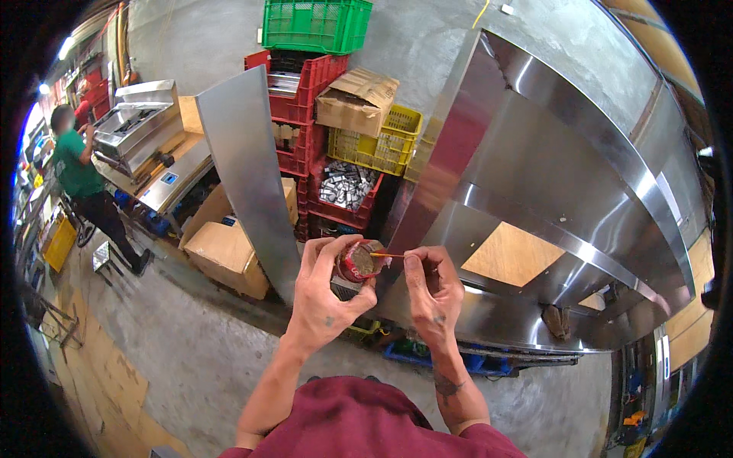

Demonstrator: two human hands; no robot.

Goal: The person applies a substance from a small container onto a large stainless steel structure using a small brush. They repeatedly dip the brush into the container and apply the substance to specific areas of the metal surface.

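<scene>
Left hand (327, 294) curled round small red can (360, 262), pale letters (352, 270) on side. Right hand (435, 290) pinches thin orange stick (391, 255), fingertips closed, tip at can.

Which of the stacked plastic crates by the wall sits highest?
The green crate: it tops the red crates, and the yellow crate sits lower too.

You wear a maroon shirt (355, 420), short sleeves (490, 442). Forearms bare. Dark tattoo (449, 387) on your right forearm (456, 366); small dark marks on your left hand (327, 294) and right hand (435, 296).
</scene>
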